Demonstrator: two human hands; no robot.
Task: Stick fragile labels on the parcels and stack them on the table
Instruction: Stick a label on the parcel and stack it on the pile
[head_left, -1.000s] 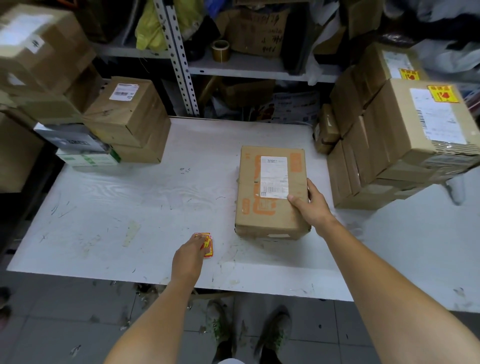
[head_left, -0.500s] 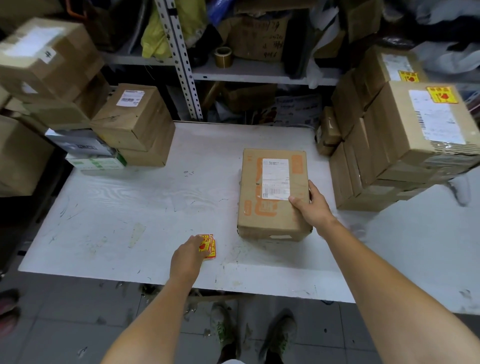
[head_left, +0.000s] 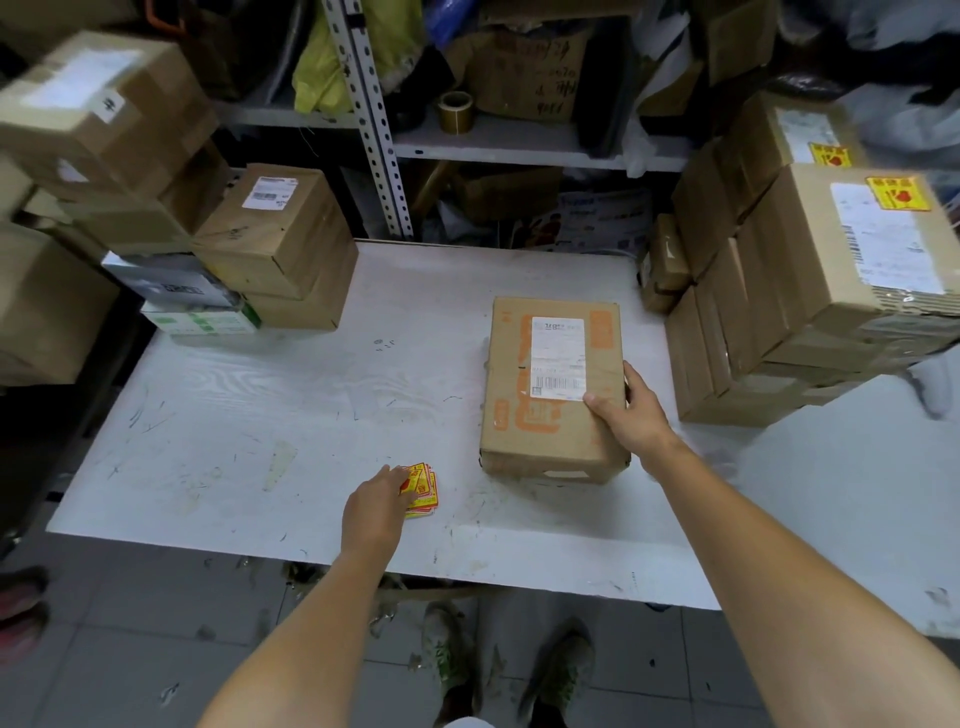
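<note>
A brown parcel (head_left: 550, 384) with a white shipping label and orange print lies flat on the white table (head_left: 291, 405). My right hand (head_left: 628, 415) holds its near right corner, thumb on top. A small pile of yellow-and-red fragile labels (head_left: 423, 488) lies near the table's front edge, left of the parcel. My left hand (head_left: 374, 506) rests on this pile, fingertips touching the top label. At the right stands a stack of parcels (head_left: 810, 291), two of them bearing yellow fragile labels (head_left: 896, 192).
Unlabelled boxes (head_left: 275, 244) are piled at the table's left end and beyond it. A metal shelf (head_left: 519, 140) behind the table holds a tape roll (head_left: 455, 110), bags and cartons. My feet stand on the tiled floor below the front edge.
The labels under my left hand have fanned out slightly. My right hand stays on the parcel's corner. The camera has shifted a little.
</note>
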